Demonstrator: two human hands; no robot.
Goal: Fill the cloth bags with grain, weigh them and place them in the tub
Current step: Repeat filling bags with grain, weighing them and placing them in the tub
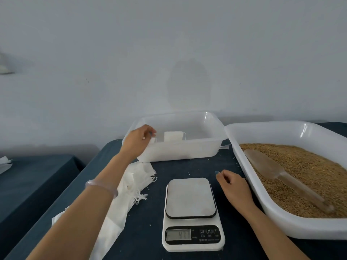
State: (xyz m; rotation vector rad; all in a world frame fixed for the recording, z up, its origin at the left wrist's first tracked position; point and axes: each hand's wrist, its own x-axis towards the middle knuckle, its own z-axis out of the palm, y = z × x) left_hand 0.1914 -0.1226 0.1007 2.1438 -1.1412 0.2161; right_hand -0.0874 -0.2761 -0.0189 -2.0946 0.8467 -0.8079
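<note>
A translucent white tub [197, 151] stands at the back of the dark table. My left hand [138, 140] reaches over its left end, and the fingertips pinch the top of a small white cloth bag [153, 140] just inside the wall. A second cloth bag [173, 136] stands in the tub to the right of it. My right hand [233, 186] rests on the table between the scale [190, 197] and the grain tray [242, 152], fingers loosely curled and holding nothing. The scale's plate is bare and its display is lit. A clear scoop [270, 168] lies on the grain [309, 175].
A pile of flat empty cloth bags [135, 182] lies under my left forearm, left of the scale. The grain tray fills the table's right side. A wall rises close behind the tub. A second dark surface [37, 175] with white cloth sits lower left.
</note>
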